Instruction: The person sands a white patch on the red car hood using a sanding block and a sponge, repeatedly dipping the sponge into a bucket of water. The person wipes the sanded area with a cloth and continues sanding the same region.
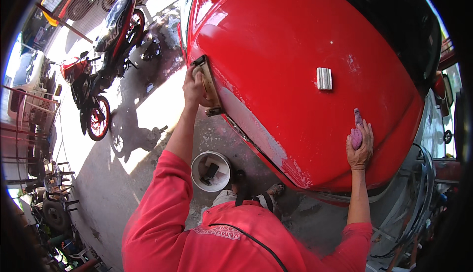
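A red car hood (276, 65) spreads out before me, with a long pale grey sanded or filled patch (251, 121) along its near edge. My left hand (193, 85) is closed round a long hand sanding block (211, 85) with dark clamps at both ends. The block lies against the hood's left edge, beside the patch's upper end. On the right side of the hood rests my right hand (362, 149), its fingers closed round a crumpled pinkish-purple cloth (356, 137). Farther up the hood lies a small whitish striped block (324, 79), apart from both hands.
A white bucket (211, 171) with a dark object inside stands on the concrete floor by my feet. To the left a black and red motorcycle (106, 57) is parked. Curved bars and hoses (423, 188) lie at the right; a tire (55, 215) and scrap are at lower left.
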Demonstrator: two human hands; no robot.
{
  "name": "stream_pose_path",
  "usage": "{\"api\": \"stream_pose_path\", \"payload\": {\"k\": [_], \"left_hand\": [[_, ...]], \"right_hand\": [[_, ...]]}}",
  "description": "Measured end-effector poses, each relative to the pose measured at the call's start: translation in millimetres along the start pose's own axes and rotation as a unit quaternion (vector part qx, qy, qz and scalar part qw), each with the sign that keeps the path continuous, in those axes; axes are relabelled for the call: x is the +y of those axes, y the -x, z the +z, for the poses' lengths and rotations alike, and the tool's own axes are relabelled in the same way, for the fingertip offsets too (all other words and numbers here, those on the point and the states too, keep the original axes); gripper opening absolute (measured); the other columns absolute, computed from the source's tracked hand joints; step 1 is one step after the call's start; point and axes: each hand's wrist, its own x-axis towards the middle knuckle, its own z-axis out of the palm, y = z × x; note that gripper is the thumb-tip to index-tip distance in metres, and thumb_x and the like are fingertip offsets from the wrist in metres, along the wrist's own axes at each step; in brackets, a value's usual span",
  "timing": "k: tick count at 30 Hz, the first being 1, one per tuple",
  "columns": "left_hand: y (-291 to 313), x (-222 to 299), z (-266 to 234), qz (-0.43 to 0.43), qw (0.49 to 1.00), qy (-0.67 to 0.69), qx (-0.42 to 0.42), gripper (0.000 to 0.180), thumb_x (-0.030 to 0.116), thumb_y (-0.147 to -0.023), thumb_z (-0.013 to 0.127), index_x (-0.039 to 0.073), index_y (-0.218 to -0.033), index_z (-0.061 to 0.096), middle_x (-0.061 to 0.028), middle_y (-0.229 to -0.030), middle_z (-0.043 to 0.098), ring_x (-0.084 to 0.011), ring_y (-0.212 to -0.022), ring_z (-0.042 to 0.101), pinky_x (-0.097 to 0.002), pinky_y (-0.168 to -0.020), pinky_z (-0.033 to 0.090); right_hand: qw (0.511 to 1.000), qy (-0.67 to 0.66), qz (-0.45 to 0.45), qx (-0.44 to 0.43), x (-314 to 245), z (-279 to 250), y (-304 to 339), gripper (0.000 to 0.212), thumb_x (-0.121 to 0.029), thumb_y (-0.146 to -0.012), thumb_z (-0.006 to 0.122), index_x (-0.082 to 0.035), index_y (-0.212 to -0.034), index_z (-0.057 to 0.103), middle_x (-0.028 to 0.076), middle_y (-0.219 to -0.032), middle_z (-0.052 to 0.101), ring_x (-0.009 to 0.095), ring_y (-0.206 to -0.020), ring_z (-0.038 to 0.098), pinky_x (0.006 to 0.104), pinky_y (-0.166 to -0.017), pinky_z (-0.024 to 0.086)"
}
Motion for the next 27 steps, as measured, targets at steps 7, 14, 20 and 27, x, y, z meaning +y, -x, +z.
{"api": "stream_pose_path", "payload": {"k": [7,14,20,27], "left_hand": [[2,35,32,-0.103,0.907,0.407,0.028,0.069,0.012,-0.1,0.058,0.007,-0.163,0.03,-0.0124,-0.096,0.062,-0.0204,-0.055,0.061,-0.0375,-0.047,0.055],[125,41,92,0.043,0.959,0.279,0.012,0.071,0.016,-0.105,0.059,0.005,-0.168,0.028,-0.0224,-0.121,0.067,-0.0179,-0.058,0.066,-0.0343,-0.047,0.057],[-67,35,-9,-0.085,0.94,0.316,0.096,0.06,0.012,-0.103,0.055,0.003,-0.16,0.035,-0.0148,-0.092,0.067,-0.0182,-0.049,0.061,-0.037,-0.042,0.053],[195,66,93,0.028,0.965,0.258,-0.018,0.069,0.01,-0.098,0.056,0.008,-0.164,0.035,-0.0213,-0.105,0.072,-0.0214,-0.055,0.067,-0.0379,-0.048,0.056]], "right_hand": [[1.0,0.006,-0.008,-0.003,-3,7,-7,0.059,-0.03,-0.095,0.073,-0.012,-0.149,0.059,0.017,-0.16,0.056,0.044,-0.151,0.048,0.0553,-0.125,0.04],[1.0,0.019,-0.01,0.001,7,3,1,0.063,-0.037,-0.096,0.076,-0.009,-0.149,0.058,0.02,-0.16,0.056,0.047,-0.149,0.048,0.0564,-0.125,0.04],[1.0,0.004,-0.023,0.011,-13,17,-7,0.063,-0.037,-0.097,0.075,-0.009,-0.15,0.058,0.02,-0.159,0.056,0.046,-0.149,0.049,0.0559,-0.124,0.04],[0.999,0.023,0.023,-0.007,24,19,-19,0.068,-0.044,-0.097,0.075,-0.01,-0.153,0.055,0.018,-0.162,0.053,0.043,-0.153,0.045,0.0555,-0.126,0.038]]}}
